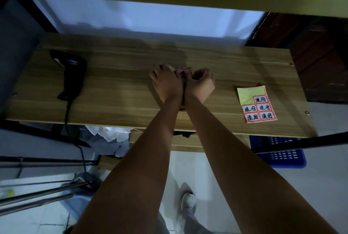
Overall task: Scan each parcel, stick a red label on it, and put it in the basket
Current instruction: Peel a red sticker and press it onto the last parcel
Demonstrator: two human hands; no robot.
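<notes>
Wood bench [131, 90] | both hands [181, 81] curled on small parcel [183, 71] mid-top | scanner [72, 75] L | labels [258, 105] R

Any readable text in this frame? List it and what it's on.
"退回": handwritten on each of the five red-bordered labels left on the label sheet at the right of the table.
Small thing with a red patch held between the left hand and right hand: too blurred and hidden to read.
Barcode scanner: no readable marking.
</notes>
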